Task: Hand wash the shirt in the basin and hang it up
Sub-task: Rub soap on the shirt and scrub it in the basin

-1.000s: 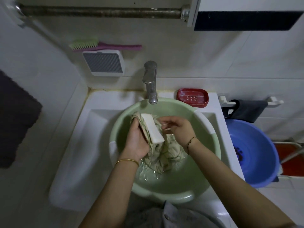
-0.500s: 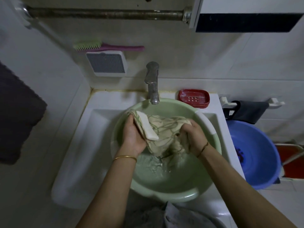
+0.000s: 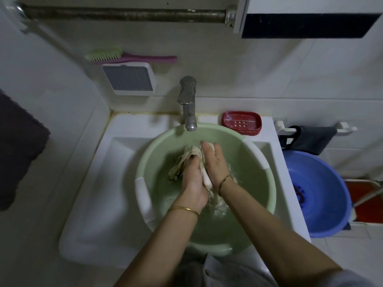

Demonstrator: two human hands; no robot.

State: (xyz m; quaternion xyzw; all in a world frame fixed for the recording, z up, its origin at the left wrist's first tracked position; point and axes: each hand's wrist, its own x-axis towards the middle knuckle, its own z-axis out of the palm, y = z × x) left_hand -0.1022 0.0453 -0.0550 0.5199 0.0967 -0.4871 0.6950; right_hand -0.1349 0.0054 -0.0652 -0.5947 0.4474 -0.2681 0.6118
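A pale green basin with water sits in the white sink under the tap. The cream patterned shirt is bunched up above the water between my two hands. My left hand grips the cloth from the left. My right hand presses flat against it from the right. A white soap bar is squeezed between the palms, only its edge showing. The lower part of the shirt trails into the water under my wrists.
A red soap dish stands on the sink's back right corner. A blue basin sits low at the right under a dark cloth on a rack. A brush lies on a wall vent. A metal rail runs overhead. A dark towel hangs left.
My hands, apart and stretching the shirt half a second ago, have come together. The cloth is now bunched, and the soap, earlier exposed in my left hand, is pressed between both palms.
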